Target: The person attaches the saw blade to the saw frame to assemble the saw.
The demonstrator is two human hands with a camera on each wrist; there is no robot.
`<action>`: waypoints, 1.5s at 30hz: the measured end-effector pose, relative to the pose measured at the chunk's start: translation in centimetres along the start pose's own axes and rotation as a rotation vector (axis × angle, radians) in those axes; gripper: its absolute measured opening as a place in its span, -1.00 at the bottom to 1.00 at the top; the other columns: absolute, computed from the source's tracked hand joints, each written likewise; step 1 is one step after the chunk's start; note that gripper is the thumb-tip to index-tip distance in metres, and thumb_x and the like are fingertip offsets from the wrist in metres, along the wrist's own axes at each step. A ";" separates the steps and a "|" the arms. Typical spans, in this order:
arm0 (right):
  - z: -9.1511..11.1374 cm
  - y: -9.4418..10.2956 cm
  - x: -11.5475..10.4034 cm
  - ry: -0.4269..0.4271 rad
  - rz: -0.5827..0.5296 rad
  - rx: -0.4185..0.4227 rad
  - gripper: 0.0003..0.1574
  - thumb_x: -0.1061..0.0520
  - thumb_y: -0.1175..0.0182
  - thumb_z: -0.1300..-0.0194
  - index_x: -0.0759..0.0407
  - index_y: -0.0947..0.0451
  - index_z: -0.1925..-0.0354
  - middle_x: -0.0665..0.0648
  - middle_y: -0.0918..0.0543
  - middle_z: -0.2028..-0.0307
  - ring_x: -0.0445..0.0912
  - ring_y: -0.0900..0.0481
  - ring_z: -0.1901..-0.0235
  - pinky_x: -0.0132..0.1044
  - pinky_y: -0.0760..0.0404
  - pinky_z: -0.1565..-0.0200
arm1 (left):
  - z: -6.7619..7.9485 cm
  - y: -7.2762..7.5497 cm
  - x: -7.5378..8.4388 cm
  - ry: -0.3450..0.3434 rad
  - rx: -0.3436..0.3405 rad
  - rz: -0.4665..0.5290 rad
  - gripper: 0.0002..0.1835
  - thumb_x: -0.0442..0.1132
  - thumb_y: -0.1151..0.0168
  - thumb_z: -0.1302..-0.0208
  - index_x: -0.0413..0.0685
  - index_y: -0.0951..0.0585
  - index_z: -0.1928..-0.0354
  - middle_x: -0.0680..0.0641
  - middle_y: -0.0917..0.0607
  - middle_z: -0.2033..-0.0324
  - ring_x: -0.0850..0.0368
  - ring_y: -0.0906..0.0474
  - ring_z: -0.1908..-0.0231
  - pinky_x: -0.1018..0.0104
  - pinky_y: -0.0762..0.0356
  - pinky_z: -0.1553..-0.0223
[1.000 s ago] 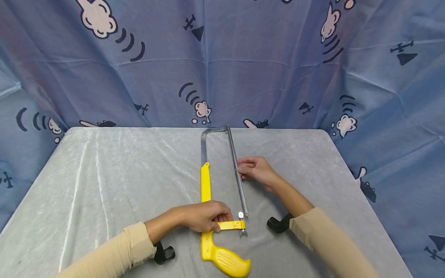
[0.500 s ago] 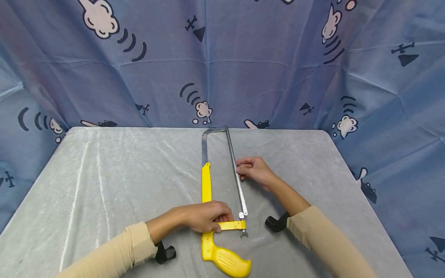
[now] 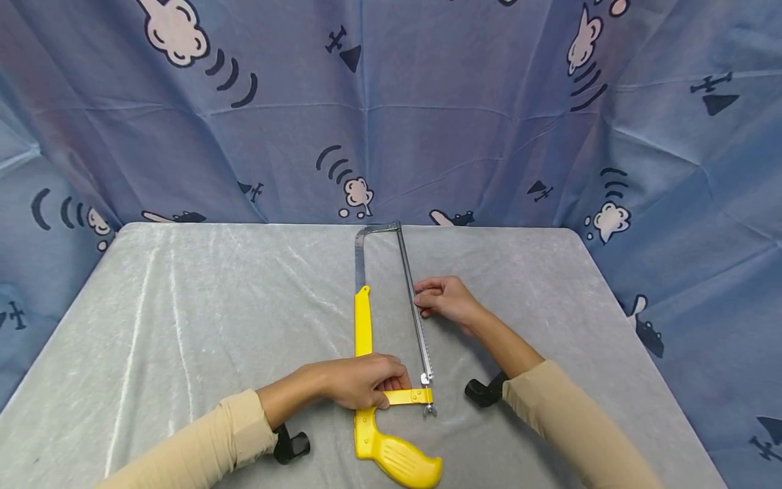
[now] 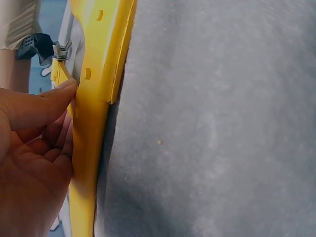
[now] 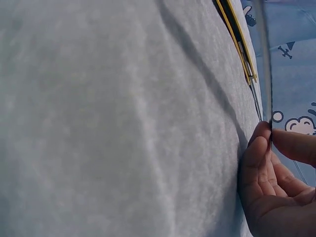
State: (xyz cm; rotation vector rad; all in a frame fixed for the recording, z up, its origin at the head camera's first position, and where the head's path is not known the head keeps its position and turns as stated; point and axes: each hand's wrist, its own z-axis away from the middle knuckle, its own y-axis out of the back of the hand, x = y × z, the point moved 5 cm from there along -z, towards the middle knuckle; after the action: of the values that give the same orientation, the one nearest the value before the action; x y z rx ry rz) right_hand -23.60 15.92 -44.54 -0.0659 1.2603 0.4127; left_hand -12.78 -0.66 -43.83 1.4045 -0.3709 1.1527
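A hacksaw frame with a yellow grip lies on the table, its steel bow at the far end. My left hand pinches the yellow cross arm between thumb and fingers; the left wrist view shows the thumb pressed there beside the frame. A thin toothed saw blade runs from the far bow corner toward me. My right hand pinches it near mid-length, thumb against fingertips in the right wrist view. The blade's near end overlaps the metal blade pin, above the wing nut.
A pale grey cloth covers the table. Behind it hangs a blue patterned curtain. Black wrist mounts stick out below both sleeves, close over the cloth.
The blade's near end has shifted slightly left, from beside the pin to over it, with my right hand moving along a little. My left hand keeps its hold on the frame.
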 end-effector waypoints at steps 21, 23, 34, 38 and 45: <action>-0.2 -0.3 0.1 0.003 0.066 0.016 -0.55 0.36 -0.22 -0.29 0.56 -0.46 -0.11 0.13 -0.67 0.35 -0.19 -0.61 0.47 -0.35 -0.66 0.32 | 0.0 0.0 -0.1 0.005 -0.007 0.018 -0.72 -0.50 -0.28 -0.22 -0.03 -0.61 0.09 0.19 -0.52 0.25 0.42 -0.45 0.22 0.53 -0.48 0.10; -0.2 -0.4 0.2 0.008 0.072 0.015 -0.55 0.36 -0.22 -0.29 0.56 -0.46 -0.11 0.14 -0.67 0.34 -0.19 -0.61 0.47 -0.35 -0.66 0.32 | 0.0 0.0 -0.1 0.004 -0.007 0.020 -0.72 -0.51 -0.28 -0.22 -0.03 -0.61 0.09 0.19 -0.52 0.25 0.42 -0.45 0.22 0.53 -0.47 0.10; -0.2 -0.5 0.0 0.015 0.106 0.018 -0.57 0.38 -0.22 -0.28 0.55 -0.47 -0.10 0.14 -0.69 0.35 -0.19 -0.61 0.46 -0.35 -0.66 0.34 | 0.0 0.0 0.0 -0.002 0.000 0.016 -0.72 -0.52 -0.28 -0.21 -0.04 -0.61 0.10 0.18 -0.52 0.26 0.41 -0.44 0.23 0.53 -0.48 0.10; -0.2 -0.6 -0.1 0.038 0.134 0.017 -0.58 0.39 -0.22 -0.27 0.56 -0.48 -0.08 0.16 -0.70 0.37 -0.18 -0.61 0.46 -0.34 -0.66 0.35 | 0.0 0.0 0.0 0.002 -0.001 0.016 -0.72 -0.52 -0.27 -0.22 -0.04 -0.61 0.10 0.18 -0.52 0.26 0.41 -0.44 0.23 0.52 -0.48 0.10; -0.1 -0.8 -0.3 0.061 0.192 0.026 -0.60 0.41 -0.21 -0.26 0.57 -0.49 -0.07 0.23 -0.70 0.35 -0.18 -0.62 0.47 -0.33 -0.66 0.37 | 0.0 0.0 0.0 0.001 -0.001 0.021 -0.72 -0.52 -0.27 -0.21 -0.05 -0.61 0.11 0.18 -0.52 0.26 0.41 -0.44 0.23 0.53 -0.48 0.10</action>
State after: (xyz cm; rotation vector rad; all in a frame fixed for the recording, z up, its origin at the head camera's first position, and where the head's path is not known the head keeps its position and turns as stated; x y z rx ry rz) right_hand -23.47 15.10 -44.38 0.0656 1.3370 0.5628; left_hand -12.75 -0.67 -43.84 1.4021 -0.3864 1.1695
